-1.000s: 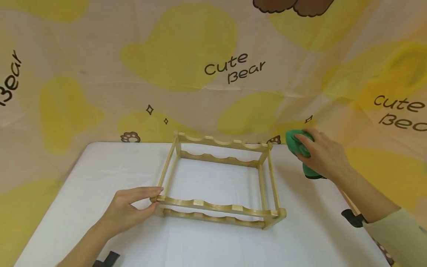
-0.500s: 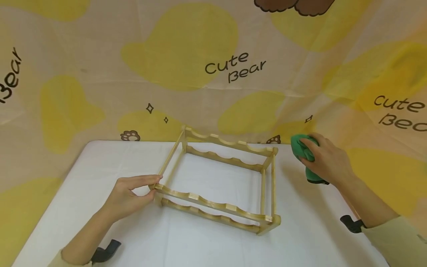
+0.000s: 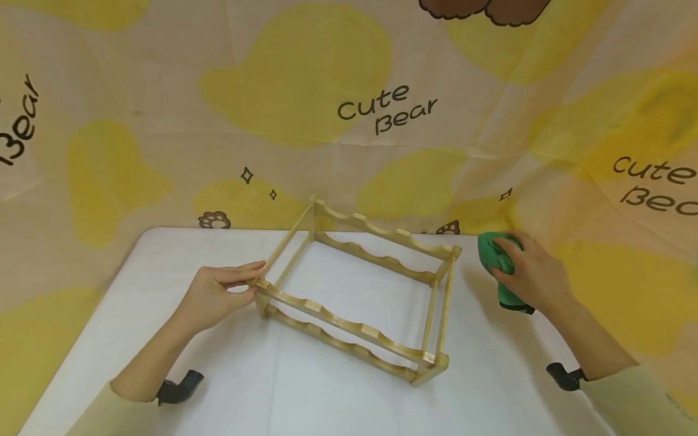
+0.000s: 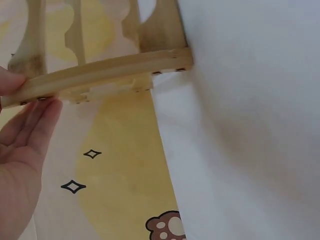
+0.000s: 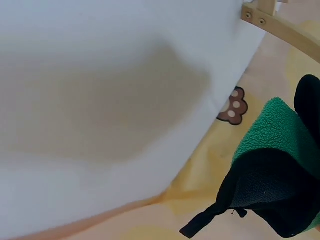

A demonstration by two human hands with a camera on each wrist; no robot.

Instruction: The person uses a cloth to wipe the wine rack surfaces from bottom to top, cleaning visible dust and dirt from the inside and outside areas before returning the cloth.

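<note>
In the head view, the right hand (image 3: 540,271) and green cloth (image 3: 489,254) hide the far right corner of the tabletop (image 3: 234,393); its near side and both sleeves (image 3: 635,396) are cropped. The right wrist view cuts off the cloth, the left wrist view the rack (image 4: 110,69).

The rack (image 3: 371,332) at the left hand (image 3: 212,300) is a pale, plain yellow wood. The cloth (image 3: 493,257) in the right hand (image 3: 537,272) is green, with black trim (image 5: 265,175) and a black strap (image 5: 205,220). Below both hands, the tabletop (image 3: 349,412) is plain white. Beyond the hands, the backdrop (image 3: 262,36) is pinkish beige with irregular yellow blotches, black "Cute Bear" lettering (image 3: 387,109), black-outlined four-pointed stars (image 3: 247,175) and brown paw prints (image 3: 214,220) with cream pads; well above the right hand are brown shapes (image 3: 458,7) outlined in black. Back from each hand, the sleeve (image 3: 638,399) is light cream and the wrist fitting (image 3: 182,387) black
</note>
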